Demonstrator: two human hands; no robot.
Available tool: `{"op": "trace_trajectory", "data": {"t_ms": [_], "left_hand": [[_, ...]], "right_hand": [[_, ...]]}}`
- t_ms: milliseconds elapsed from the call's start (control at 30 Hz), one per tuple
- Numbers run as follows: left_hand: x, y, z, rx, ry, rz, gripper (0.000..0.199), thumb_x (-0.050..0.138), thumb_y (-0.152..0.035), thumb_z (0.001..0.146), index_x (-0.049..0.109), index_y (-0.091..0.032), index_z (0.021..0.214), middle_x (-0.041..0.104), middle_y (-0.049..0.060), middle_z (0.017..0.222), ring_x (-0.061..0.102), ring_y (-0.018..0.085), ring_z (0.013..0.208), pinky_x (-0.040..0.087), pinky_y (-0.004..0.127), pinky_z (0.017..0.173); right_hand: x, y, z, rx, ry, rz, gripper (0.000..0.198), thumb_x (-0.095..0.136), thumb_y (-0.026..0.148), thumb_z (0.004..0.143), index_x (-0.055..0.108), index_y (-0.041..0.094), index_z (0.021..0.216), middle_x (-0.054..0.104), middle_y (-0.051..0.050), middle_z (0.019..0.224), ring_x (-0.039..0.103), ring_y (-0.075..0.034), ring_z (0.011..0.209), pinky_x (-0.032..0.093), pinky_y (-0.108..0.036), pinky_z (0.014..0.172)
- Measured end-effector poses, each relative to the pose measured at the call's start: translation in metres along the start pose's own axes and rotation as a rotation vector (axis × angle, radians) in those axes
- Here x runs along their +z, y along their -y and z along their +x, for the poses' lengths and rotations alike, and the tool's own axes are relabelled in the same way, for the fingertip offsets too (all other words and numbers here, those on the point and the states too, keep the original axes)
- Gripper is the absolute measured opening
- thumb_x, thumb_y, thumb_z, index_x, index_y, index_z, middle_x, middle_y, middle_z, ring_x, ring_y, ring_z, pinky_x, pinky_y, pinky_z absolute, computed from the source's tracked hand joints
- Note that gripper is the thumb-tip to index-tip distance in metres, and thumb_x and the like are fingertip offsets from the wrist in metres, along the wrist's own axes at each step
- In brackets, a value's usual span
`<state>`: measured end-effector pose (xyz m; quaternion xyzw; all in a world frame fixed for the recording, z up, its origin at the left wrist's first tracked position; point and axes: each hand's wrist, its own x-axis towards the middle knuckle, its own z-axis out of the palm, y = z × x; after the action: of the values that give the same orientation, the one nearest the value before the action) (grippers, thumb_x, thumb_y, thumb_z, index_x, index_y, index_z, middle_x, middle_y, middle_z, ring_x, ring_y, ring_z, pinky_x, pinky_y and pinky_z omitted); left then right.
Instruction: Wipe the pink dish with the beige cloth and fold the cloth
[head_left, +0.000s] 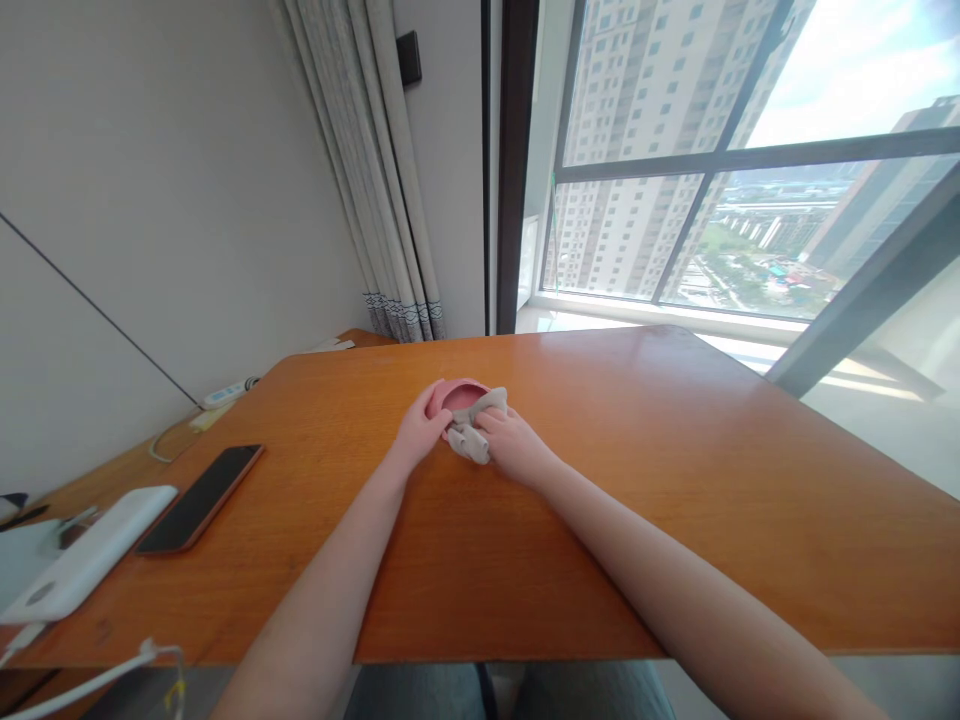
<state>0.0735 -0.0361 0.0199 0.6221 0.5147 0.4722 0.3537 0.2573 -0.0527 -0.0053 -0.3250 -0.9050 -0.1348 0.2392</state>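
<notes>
Forearms (334, 570) converging toward twelve o'clock
Left hand (418, 432) is aiming toward one, gripping; right hand (517, 444) toward ten, clutching.

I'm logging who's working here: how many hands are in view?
2: the left hand, holding the pink bowl at its left, and the right hand, gripping the grey cloth against it. Some fingertips are hidden.

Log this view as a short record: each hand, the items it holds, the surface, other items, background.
Left hand: person's left hand grips the left side of a pink bowl
Right hand: person's right hand holds a grey cloth
Cloth position: against the bowl, partly over its near rim
Surface: brown wooden table
Table's left side: dark-screened phone beside a white device
Background: curtain, window
</notes>
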Motion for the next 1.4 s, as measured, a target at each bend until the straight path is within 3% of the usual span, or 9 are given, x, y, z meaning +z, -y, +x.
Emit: {"op": "trace_trajectory", "data": {"t_ms": [167,300,400,633,800,1033,1133,1267,1400], "left_hand": [[-0.004,0.001,0.002,-0.018,0.061,0.013,0.057,0.060,-0.017,0.067,0.053,-0.019,0.124,0.054,0.008,0.130,0.047,0.025,0.124,0.034,0.038,0.106],[0.023,-0.007,-0.016,0.015,-0.259,-0.160,0.053,0.059,-0.029,0.076,0.044,-0.020,0.127,0.049,0.010,0.134,0.046,0.022,0.124,0.035,0.035,0.106],[0.042,-0.012,-0.031,0.104,-0.350,-0.218,0.061,0.060,-0.026,0.075,0.036,-0.020,0.130,0.044,0.010,0.137,0.043,0.021,0.126,0.033,0.033,0.107],[0.028,-0.011,-0.020,0.053,-0.298,-0.174,0.056,0.050,-0.012,0.072,0.046,-0.020,0.127,0.047,0.007,0.136,0.043,0.021,0.126,0.035,0.033,0.107],[0.006,-0.013,-0.009,0.128,-0.131,-0.056,0.067,0.055,-0.011,0.067,0.046,-0.023,0.133,0.049,0.004,0.136,0.044,0.022,0.126,0.034,0.034,0.107],[0.035,-0.014,-0.028,0.108,-0.259,-0.314,0.085,0.060,-0.031,0.077,0.009,-0.025,0.145,0.047,0.009,0.134,0.051,0.018,0.118,0.043,0.031,0.098],[0.045,-0.009,-0.032,0.131,-0.259,-0.299,0.074,0.060,-0.029,0.077,0.021,-0.025,0.140,0.044,0.009,0.136,0.049,0.019,0.121,0.041,0.031,0.100],[0.030,-0.009,-0.023,0.144,-0.256,-0.153,0.058,0.055,-0.018,0.074,0.039,-0.022,0.129,0.047,0.007,0.134,0.045,0.020,0.124,0.034,0.033,0.106],[0.004,-0.018,-0.013,0.193,-0.069,0.041,0.064,0.056,-0.012,0.066,0.046,-0.021,0.129,0.048,0.006,0.135,0.044,0.024,0.125,0.033,0.036,0.107]], "right_hand": [[0.000,0.006,-0.001,-0.028,0.012,0.005,0.018,0.049,0.016,0.087,0.064,0.020,0.095,0.056,-0.005,0.084,0.045,-0.019,0.085,0.034,-0.036,0.082],[0.000,0.013,0.000,0.074,-0.107,-0.026,0.016,0.048,0.015,0.086,0.064,0.017,0.085,0.054,-0.007,0.080,0.044,-0.020,0.082,0.034,-0.034,0.075],[0.000,0.017,0.000,0.119,-0.188,-0.029,0.017,0.047,0.016,0.086,0.064,0.017,0.085,0.053,-0.007,0.078,0.043,-0.019,0.080,0.033,-0.034,0.073],[0.003,0.010,0.001,0.072,-0.149,0.009,0.014,0.048,0.014,0.086,0.062,0.017,0.086,0.055,-0.006,0.083,0.044,-0.019,0.084,0.035,-0.034,0.076],[-0.003,-0.001,0.000,-0.090,-0.129,-0.035,0.019,0.043,0.014,0.090,0.061,0.019,0.087,0.055,-0.004,0.081,0.045,-0.017,0.083,0.034,-0.036,0.087],[-0.007,0.011,0.000,0.046,-0.221,-0.034,0.022,0.041,0.014,0.089,0.063,0.018,0.088,0.052,-0.006,0.078,0.043,-0.019,0.080,0.037,-0.035,0.080],[-0.005,0.013,-0.002,0.078,-0.231,-0.005,0.020,0.044,0.015,0.088,0.063,0.017,0.091,0.052,-0.006,0.079,0.044,-0.019,0.082,0.037,-0.034,0.077],[-0.004,0.008,-0.001,0.060,-0.181,0.020,0.017,0.045,0.015,0.088,0.062,0.017,0.089,0.054,-0.006,0.082,0.046,-0.018,0.083,0.036,-0.033,0.078],[-0.005,0.005,0.001,-0.008,-0.159,0.001,0.021,0.043,0.020,0.091,0.062,0.019,0.083,0.054,-0.003,0.077,0.046,-0.016,0.080,0.034,-0.034,0.084]]}}
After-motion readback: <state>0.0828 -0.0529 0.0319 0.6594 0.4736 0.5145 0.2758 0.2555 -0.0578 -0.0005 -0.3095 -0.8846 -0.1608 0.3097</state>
